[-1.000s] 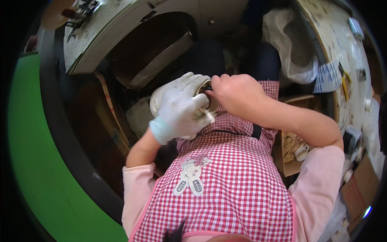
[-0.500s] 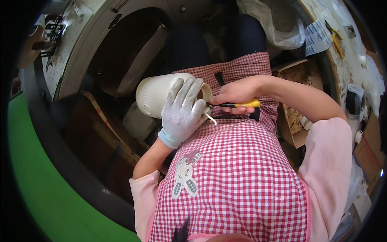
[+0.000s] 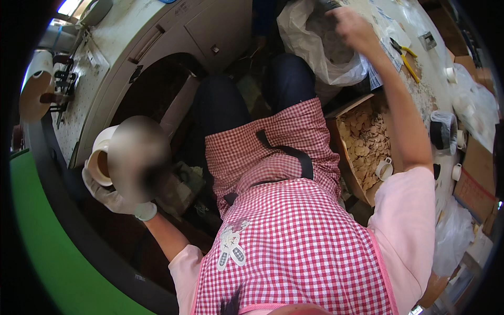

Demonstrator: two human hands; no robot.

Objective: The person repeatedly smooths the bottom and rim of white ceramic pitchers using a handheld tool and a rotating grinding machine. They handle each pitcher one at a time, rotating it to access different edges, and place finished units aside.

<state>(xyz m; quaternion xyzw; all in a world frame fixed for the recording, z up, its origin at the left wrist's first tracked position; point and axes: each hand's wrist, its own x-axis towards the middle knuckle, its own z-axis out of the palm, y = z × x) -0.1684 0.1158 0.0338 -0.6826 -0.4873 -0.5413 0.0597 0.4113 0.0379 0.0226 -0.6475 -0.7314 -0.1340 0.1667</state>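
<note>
At the far left, my left hand (image 3: 113, 198) in a pale grey glove is closed round a white plastic container (image 3: 100, 170), whose round open mouth faces me. A blurred patch covers part of the container and the hand. My right hand (image 3: 354, 29), bare, is stretched out to the top, over the edge of a translucent plastic bag (image 3: 299, 29). Its fingers are bent round something dark at the frame's upper edge, too little of it in view to name.
Right of my lap stands a cardboard box (image 3: 362, 144) full of thin tan flakes, with a white ring-like piece (image 3: 384, 169) on top. Yellow-handled pliers (image 3: 405, 59) lie on the right-hand bench (image 3: 428, 86). A cabinet (image 3: 210, 31) is ahead, and green flooring (image 3: 47, 236) at left.
My left hand has carried the container from my lap out to the left. My right hand has left the container's mouth, where it held a yellow-and-black handled tool, and moved far up toward the bag.
</note>
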